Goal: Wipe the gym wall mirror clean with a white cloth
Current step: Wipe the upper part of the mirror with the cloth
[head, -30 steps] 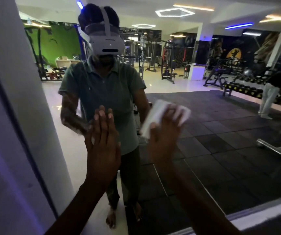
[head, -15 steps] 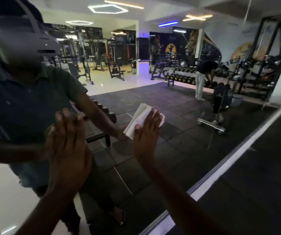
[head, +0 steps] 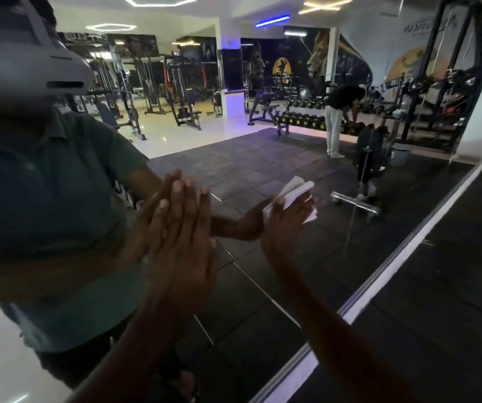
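Mirror: the wall mirror fills most of the view, its pale lower frame running on a slant from the bottom centre up to the right edge; the glass reflects a dim gym hall.
Floor: dark rubber tiles lie below the frame on the near side, and the same tiling shows in the reflection.
Reflected person: a figure in a dark green polo shirt with a grey headset stands at the left of the glass, arms raised towards it.
Reflected gym: weight machines stand on a shiny light floor, a dumbbell rack sits further right, and a second person in white trousers bends over it; a blue light strip glows on the ceiling.
Left hand: the left hand lies flat against the glass with fingers straight and close together, meeting its own reflection fingertip to fingertip; it holds nothing.
Right hand: the right hand is to the right of the left one, well apart from it, its fingers stretched out and pressing the cloth onto the mirror.
Cloth: the folded white cloth sits between the right hand's fingers and the glass, its upper folds sticking out above the fingertips.
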